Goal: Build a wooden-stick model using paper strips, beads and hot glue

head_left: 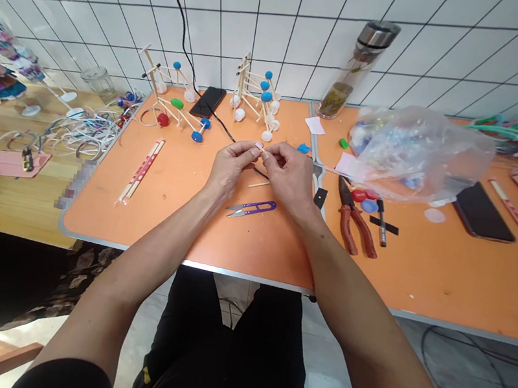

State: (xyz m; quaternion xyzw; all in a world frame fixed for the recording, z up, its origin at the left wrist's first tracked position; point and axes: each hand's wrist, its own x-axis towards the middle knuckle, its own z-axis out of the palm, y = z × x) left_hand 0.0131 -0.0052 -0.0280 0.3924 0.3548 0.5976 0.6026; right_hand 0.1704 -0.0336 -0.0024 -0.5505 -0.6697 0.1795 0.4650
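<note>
On the left, wrapped chopsticks (142,172) lie on the orange tabletop (102,221), well apart from the person's left hand (230,166). Its thumb and forefinger pinch a tiny pale piece (259,147) (too small to identify), raised over the table's middle; the right hand (291,174) grips it with closed fingertips too. A slack pinch could drop it near the purple thread snips (251,206), and a low sweep might snag the black cable (184,36). Room opens left toward the chopsticks and down to the front edge (246,276); rightward, the red-handled pliers (347,207) limit movement.
</note>
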